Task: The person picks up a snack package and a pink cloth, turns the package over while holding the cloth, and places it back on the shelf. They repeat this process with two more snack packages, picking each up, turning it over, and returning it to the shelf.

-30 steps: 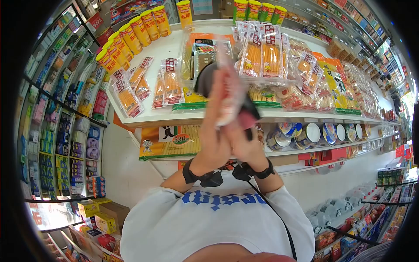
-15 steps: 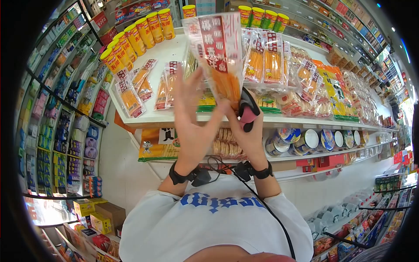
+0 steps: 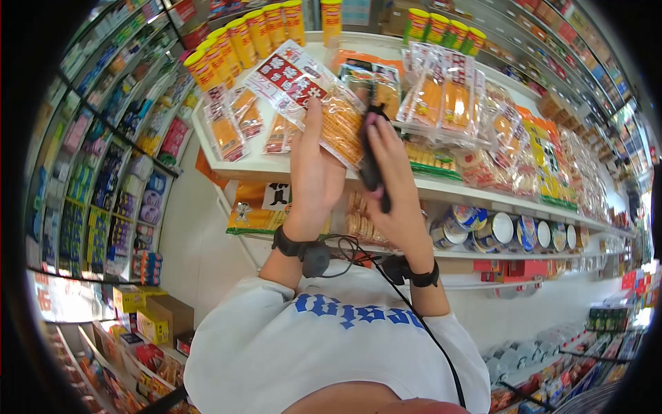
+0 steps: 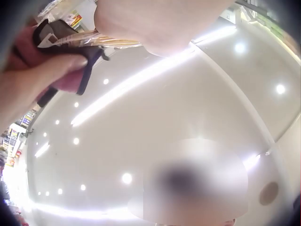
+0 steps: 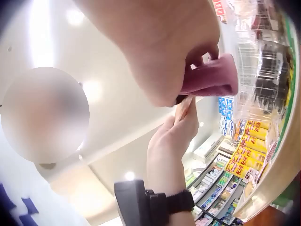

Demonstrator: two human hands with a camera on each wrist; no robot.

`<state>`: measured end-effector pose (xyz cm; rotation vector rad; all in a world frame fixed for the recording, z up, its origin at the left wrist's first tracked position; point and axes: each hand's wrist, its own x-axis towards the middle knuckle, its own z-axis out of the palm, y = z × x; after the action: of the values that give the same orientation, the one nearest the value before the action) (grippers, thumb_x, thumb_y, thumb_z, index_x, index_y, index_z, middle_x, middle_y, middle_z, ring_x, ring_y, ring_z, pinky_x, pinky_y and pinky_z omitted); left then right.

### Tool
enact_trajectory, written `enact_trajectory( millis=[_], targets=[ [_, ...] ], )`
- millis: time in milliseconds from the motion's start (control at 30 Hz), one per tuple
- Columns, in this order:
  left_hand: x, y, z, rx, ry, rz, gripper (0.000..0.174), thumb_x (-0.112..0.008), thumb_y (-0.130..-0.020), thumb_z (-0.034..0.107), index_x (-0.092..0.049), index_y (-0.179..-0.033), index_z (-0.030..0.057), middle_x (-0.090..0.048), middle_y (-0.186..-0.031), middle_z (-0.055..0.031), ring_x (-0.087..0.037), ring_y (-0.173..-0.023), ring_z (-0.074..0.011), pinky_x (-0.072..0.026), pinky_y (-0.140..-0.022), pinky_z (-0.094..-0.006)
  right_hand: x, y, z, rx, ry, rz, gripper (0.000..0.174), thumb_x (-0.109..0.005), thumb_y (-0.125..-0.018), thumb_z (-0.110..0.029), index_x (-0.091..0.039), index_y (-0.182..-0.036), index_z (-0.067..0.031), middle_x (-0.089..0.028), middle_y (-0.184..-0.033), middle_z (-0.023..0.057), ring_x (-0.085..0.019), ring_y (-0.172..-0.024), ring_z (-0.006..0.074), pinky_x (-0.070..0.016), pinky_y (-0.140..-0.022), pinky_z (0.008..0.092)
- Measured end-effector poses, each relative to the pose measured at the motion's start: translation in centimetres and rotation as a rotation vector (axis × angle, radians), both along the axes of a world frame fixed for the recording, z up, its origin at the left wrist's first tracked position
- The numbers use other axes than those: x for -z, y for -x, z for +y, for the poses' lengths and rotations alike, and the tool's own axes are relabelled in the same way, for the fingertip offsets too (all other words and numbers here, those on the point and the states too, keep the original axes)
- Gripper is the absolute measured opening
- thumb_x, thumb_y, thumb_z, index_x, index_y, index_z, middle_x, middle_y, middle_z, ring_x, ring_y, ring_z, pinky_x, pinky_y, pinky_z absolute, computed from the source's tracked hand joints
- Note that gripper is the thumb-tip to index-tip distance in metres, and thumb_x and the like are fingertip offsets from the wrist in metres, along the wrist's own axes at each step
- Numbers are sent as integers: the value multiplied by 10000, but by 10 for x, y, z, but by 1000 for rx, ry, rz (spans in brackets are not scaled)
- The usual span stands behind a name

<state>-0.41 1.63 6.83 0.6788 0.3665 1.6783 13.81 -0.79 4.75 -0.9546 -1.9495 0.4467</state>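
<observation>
My left hand (image 3: 312,183) grips a clear packet of orange snack sticks (image 3: 336,124) with a red-and-white printed top, one digit lying straight up its front. The packet tilts to the upper left above the front of the display shelf. In my right hand (image 3: 398,196) is a black-edged pink cloth (image 3: 372,162), right at the packet's right edge. Its pink folded end (image 5: 214,77) sticks out past the curled fingers in the right wrist view. From the left wrist, the pink cloth (image 4: 70,81) shows under the right thumb, with the packet edge-on beside it.
Several similar snack packets (image 3: 224,131) lie on the white shelf (image 3: 241,168), with more heaped in a clear tray (image 3: 441,103). Yellow canisters (image 3: 258,34) line the back. Bowls with round lids (image 3: 493,231) stand on the lower shelf. A cable (image 3: 441,338) runs down over the white shirt.
The packet has passed from the right hand to the left hand and now leans left. The right hand with the cloth has moved along the packet's right edge. The head view has shifted slightly.
</observation>
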Motion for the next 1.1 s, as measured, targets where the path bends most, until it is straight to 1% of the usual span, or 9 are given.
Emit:
enact_trajectory(
  millis=[67, 133, 233, 333, 567, 767, 867, 1000, 1100],
  targets=[
    [0, 7, -5, 33, 7, -26, 552, -376, -1051, 439, -413, -1378, -4, -549, -1331, -251, -544, -1250, -360, -487, -1018, -468, 12, -2, -8, 97, 483, 358, 609, -689, -886, -127, -428, -1428, -34, -592, -1247, 141, -586, -1088, 227, -457, -947, 375],
    [3, 11, -7, 33, -8, 26, 549, -368, -1052, 441, -424, -1369, -4, -547, -1331, -256, -553, -1240, -362, -501, -1001, -462, 33, -8, -2, 91, 694, 576, 483, -713, -910, -172, -515, -1319, -10, -640, -1043, 63, -594, -780, 99, -483, -686, 252],
    [12, 12, -10, 18, -71, 254, 444, -492, -1035, 296, -442, -1357, -5, -586, -1299, -186, -585, -1194, -260, -498, -984, -387, 42, -10, 3, 113, 572, 688, 338, -764, -881, -183, -619, -1121, 6, -632, -876, -1, -464, -504, 10, -337, -419, 175],
    [31, 0, -18, 40, -43, 471, 437, -618, -967, 74, -447, -1361, -8, -603, -1271, -95, -579, -1148, -136, -476, -966, -309, 31, -9, 4, 112, 511, 733, 243, -759, -886, -195, -615, -987, -28, -575, -729, -41, -429, -492, -7, -313, -412, 184],
    [27, 38, -6, -256, -46, 483, 387, -608, -969, 93, -488, -1313, -36, -627, -1188, -93, -646, -991, -134, -562, -831, -283, 50, -14, 3, 71, 326, 572, 183, -727, -908, -190, -613, -887, -49, -512, -688, -47, -388, -507, 10, -280, -431, 202],
    [82, 188, 66, -1216, 88, 996, 392, -655, -879, 120, -582, -1214, -69, -678, -989, -111, -652, -748, -148, -530, -689, -268, 35, -26, -9, 146, 632, 827, 189, -713, -919, -206, -597, -943, -58, -539, -663, -43, -378, -368, 19, -224, -316, 209],
    [95, 242, 71, -922, 205, 858, 486, -668, -833, 96, -539, -1264, -89, -686, -1014, -162, -675, -792, -209, -531, -719, -297, 41, -29, -7, 161, 582, 860, 186, -713, -919, -208, -607, -926, -56, -562, -653, -32, -387, -350, 27, -239, -306, 211],
    [132, 285, 90, -1176, 294, 1271, 678, -743, -789, 142, -447, -1360, -74, -674, -1074, -245, -679, -909, -290, -531, -820, -362, 44, -28, -6, 178, 534, 907, 202, -724, -913, -216, -597, -941, -61, -543, -663, -43, -372, -358, 19, -224, -310, 213],
    [144, 275, 76, -1337, 624, 2052, 700, -754, -773, 145, -447, -1377, -27, -594, -1209, -277, -611, -1082, -353, -468, -962, -429, 44, -29, -6, 144, 551, 920, 203, -729, -910, -215, -608, -964, -61, -555, -686, -45, -376, -373, 14, -221, -321, 213]
  ],
)
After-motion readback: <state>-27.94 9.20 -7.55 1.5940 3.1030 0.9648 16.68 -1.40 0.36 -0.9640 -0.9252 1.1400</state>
